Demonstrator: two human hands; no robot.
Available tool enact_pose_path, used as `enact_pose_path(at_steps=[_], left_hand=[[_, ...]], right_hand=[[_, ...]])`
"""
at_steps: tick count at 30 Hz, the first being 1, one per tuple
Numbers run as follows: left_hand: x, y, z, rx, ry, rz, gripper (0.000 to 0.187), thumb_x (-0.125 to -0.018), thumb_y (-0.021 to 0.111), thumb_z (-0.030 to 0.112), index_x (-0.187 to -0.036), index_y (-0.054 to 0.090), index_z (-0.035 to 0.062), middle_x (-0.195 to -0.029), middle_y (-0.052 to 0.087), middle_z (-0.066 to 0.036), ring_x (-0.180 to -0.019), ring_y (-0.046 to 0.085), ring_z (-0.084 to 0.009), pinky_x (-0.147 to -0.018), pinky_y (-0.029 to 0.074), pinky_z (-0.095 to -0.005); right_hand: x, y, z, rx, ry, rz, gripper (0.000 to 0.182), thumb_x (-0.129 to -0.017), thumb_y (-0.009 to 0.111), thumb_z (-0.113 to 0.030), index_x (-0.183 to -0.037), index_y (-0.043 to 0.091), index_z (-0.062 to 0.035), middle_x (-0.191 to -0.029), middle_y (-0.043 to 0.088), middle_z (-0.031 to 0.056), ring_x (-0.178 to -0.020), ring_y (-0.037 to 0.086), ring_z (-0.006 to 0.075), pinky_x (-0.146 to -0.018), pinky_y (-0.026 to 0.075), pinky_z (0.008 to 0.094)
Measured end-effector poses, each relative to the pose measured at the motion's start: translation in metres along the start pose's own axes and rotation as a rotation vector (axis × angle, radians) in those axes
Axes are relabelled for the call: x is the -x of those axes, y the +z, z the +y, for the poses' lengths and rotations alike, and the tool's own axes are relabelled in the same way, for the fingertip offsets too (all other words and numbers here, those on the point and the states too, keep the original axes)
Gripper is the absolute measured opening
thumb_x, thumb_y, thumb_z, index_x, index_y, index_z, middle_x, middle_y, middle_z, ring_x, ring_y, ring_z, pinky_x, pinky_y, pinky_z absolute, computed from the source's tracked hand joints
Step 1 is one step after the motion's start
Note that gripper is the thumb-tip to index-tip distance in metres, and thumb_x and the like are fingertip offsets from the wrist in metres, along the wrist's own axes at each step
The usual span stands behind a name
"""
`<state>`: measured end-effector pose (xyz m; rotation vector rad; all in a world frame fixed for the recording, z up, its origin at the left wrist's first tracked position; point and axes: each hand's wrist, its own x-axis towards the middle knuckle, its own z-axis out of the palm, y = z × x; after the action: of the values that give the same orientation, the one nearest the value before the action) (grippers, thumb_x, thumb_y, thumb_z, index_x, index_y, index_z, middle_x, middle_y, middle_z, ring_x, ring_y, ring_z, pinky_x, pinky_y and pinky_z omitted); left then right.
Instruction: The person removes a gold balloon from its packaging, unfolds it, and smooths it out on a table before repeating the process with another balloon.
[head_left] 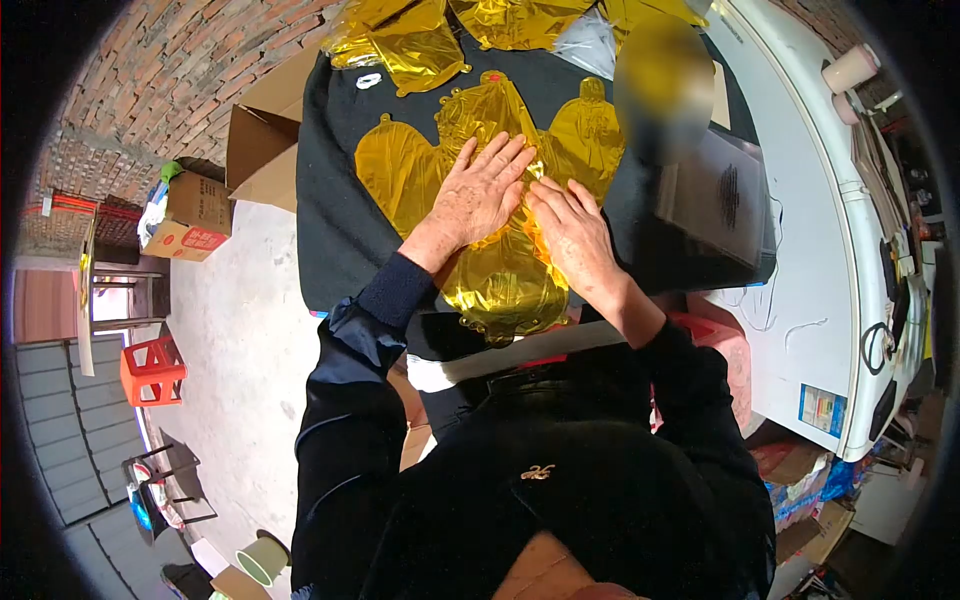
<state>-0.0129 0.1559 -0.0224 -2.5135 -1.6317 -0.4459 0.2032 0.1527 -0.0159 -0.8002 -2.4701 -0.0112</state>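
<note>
A flat gold foil balloon (505, 280) with rounded lobes lies on the black cloth (335, 200) over the table. My left hand (482, 192) rests flat on its middle, the fingers stretched out and pointing up and to the right. Just to the right, my right hand (572, 228) lies on the foil near a crinkled fold, its fingers slightly bent and a little apart. The two hands are close together at the fingertips. No object shows within either hand.
More gold foil pieces (405, 45) and a clear plastic bag (588, 42) lie along the far edge. A transparent folder (712, 195) is at the right, beside a white appliance (800, 240). A cardboard box (262, 150) and a red stool (153, 370) stand left.
</note>
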Motion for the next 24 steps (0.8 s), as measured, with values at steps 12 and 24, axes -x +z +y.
enact_pose_path(at_steps=[12,24], left_hand=[[-0.001,-0.006,0.002,-0.01,-0.001,-0.07,0.057,-0.106,0.041,0.03,-0.16,0.033,0.0154,-0.167,0.031,-0.007,-0.155,0.026,-0.028,-0.126,0.015,-0.0528],[0.001,-0.003,0.002,0.033,0.016,0.027,0.055,-0.105,0.045,0.027,-0.158,0.037,0.0143,-0.163,0.038,-0.009,-0.153,0.03,-0.0306,-0.125,0.019,-0.0544]], right_hand=[[0.028,-0.05,-0.022,-0.3,-0.104,0.025,0.005,-0.087,0.066,-0.009,-0.083,0.065,-0.0051,-0.086,0.063,0.0085,-0.093,0.062,0.0297,-0.095,0.05,0.0449],[-0.172,0.044,0.116,-0.167,0.574,-0.324,0.04,-0.087,0.074,-0.04,-0.096,0.074,-0.0017,-0.095,0.074,0.0221,-0.094,0.07,0.0415,-0.083,0.055,0.0481]])
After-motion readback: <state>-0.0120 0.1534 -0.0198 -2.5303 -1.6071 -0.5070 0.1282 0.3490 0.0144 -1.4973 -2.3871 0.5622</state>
